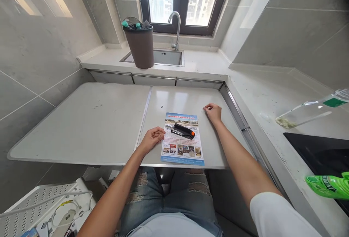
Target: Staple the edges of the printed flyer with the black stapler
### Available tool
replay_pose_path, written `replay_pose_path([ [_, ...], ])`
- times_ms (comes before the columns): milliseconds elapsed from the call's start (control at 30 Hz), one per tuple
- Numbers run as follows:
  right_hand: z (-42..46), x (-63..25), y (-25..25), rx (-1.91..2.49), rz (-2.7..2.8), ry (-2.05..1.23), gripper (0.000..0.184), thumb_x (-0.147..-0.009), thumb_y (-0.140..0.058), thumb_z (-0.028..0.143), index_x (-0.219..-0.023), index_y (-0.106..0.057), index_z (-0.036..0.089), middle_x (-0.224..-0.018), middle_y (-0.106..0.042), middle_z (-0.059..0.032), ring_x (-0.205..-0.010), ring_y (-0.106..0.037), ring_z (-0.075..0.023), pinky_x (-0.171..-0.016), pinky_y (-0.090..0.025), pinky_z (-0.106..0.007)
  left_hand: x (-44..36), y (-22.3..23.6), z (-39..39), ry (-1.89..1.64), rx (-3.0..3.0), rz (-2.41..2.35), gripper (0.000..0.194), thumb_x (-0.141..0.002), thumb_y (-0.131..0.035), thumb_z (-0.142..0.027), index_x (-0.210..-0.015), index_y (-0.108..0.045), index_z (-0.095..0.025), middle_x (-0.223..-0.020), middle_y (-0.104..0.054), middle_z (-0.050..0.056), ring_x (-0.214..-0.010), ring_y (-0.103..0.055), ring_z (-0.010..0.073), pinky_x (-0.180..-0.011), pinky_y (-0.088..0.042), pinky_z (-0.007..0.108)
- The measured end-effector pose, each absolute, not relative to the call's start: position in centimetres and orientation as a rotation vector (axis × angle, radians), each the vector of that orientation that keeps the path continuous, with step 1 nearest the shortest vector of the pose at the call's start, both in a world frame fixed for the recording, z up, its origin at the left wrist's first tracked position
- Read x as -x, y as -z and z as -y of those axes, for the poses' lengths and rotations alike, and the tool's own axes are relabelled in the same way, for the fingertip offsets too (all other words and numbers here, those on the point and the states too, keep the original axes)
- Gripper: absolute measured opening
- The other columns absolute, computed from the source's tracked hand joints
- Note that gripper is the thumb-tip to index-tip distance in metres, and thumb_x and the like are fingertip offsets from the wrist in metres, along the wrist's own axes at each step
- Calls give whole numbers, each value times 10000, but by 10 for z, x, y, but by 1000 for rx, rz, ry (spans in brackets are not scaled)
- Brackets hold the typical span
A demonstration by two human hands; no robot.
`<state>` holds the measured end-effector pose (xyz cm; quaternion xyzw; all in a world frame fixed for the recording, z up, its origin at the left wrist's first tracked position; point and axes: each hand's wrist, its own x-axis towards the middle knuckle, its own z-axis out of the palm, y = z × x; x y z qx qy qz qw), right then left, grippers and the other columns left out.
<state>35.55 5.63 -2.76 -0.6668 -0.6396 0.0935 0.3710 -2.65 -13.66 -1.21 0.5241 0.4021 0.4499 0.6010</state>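
A printed flyer [182, 159] with blue borders and small photos lies on the folding table in front of me. On top of it rests a black stapler [183, 131] with an orange end, lying at a slant. My left hand [152, 139] is at the flyer's left edge, its fingers loosely curled with a gap to the thumb and nothing seen in them. Beyond the flyer's upper right corner, my right hand [213, 112] rests at the table with thumb and fingertips pinched. What they hold, if anything, is too small to name. Tiny dark pieces [161, 107] lie above the flyer.
The white folding table [109, 131] has a metal seam. Behind it, a brown bin [140, 48] stands at the sink [169, 58] with its faucet [177, 29]. The right counter holds a clear bottle [308, 111], a green bottle [327, 186] and a black panel [313, 146].
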Motion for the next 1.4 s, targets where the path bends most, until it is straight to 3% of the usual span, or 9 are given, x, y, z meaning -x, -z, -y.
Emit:
replay_pose_path([
  [400,-61,-361,34,1865,1627,-195,259,-806,-624,418,-919,-653,187,-1014,-675,-93,-825,-582,-221,-822,-466,-341,24,8,134,-1077,-1203,-1021,345,-876,-716,-498,-951,-668,-164,-724,-545,-29,-535,-469,72,-501,-364,205],
  [600,-5,-352,38,2041,1731,-171,216,-877,-559,374,-770,-594,190,-998,-587,-136,-929,-553,-273,-851,-440,-391,20,8,136,-1211,-1189,-1149,288,-917,-643,-481,-953,-621,-195,-729,-536,-42,-521,-475,74,-515,-373,211],
  [767,30,-330,39,2078,1878,39,288,-989,-418,350,-974,-640,169,-1103,-590,-177,-1104,-514,-322,-910,-408,-439,18,10,116,-1021,-1311,-1520,195,-917,-558,-375,-833,-589,-202,-641,-578,-24,-474,-512,119,-529,-416,252],
  [867,33,-324,37,2094,1925,154,308,-1001,-390,317,-1025,-649,154,-1089,-606,-197,-1077,-533,-330,-869,-418,-438,15,7,81,-1005,-1500,-1776,113,-832,-634,-249,-732,-606,-203,-706,-638,32,-615,-580,176,-611,-442,290],
  [933,33,-324,35,2073,1934,176,303,-994,-395,305,-1022,-657,154,-1070,-615,-203,-1054,-543,-336,-846,-423,-441,14,4,52,-1065,-1689,-1959,62,-865,-592,-205,-845,-652,-202,-813,-673,79,-758,-625,240,-714,-476,352],
  [1033,32,-325,34,2054,1936,187,301,-986,-403,300,-1009,-665,153,-1049,-619,-203,-1030,-547,-338,-827,-425,-442,16,5,13,-1077,-1946,-1951,324,-882,-559,-124,-1190,-650,-167,-1164,-648,178,-1051,-616,308,-893,-477,417],
  [1100,33,-325,33,2057,1931,183,302,-985,-401,298,-1008,-666,153,-1046,-618,-202,-1028,-544,-337,-829,-423,-441,18,8,-6,-956,-2046,-1952,397,-898,-555,-119,-1286,-621,-163,-1237,-603,195,-1133,-579,325,-942,-464,436],
  [1267,34,-323,31,2053,1924,156,291,-988,-401,291,-1004,-660,159,-1043,-610,-192,-1031,-533,-335,-843,-410,-438,21,18,-20,-850,-2113,-1900,186,-922,-568,-149,-1017,-719,-205,-1088,-620,145,-1081,-570,303,-897,-463,408],
  [1400,33,-324,30,2026,1944,153,262,-985,-410,265,-954,-650,166,-1018,-610,-175,-998,-535,-315,-822,-405,-415,21,20,-15,-933,-2110,-1870,191,-967,-510,-186,-912,-691,-205,-1030,-643,124,-1015,-582,270,-849,-454,364],
])
